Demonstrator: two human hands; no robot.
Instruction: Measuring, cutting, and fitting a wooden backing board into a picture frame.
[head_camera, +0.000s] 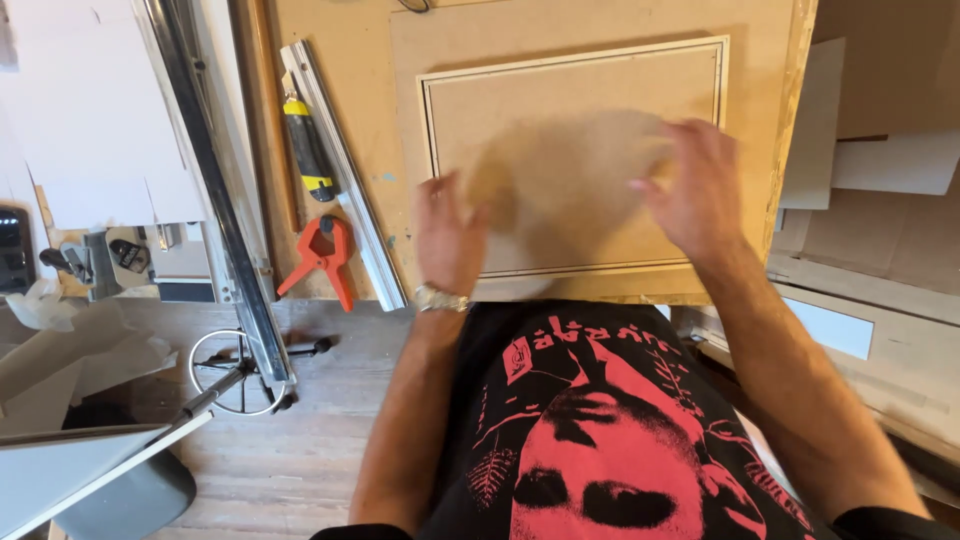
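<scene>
Left hand (447, 232) at the near left edge of a thin, see-through sheet (575, 185), fingers curled and apparently pinching it, though motion blur hides the grip itself; metal wristwatch (441, 298) on that wrist; right hand (700, 195) at the sheet's far right edge, fingers bent over it, equally blurred, so hold not certain; sheet stretched between both hands, just above or against a tan board (575, 95) with a dark double-line border, lying on a larger brown panel (345, 60); left of the board, a long metal straightedge (345, 175), a yellow-and-black utility knife (306, 145) just beside it, and an orange spring clamp (325, 258) near its lower end; wooden floor (300, 460) below.
</scene>
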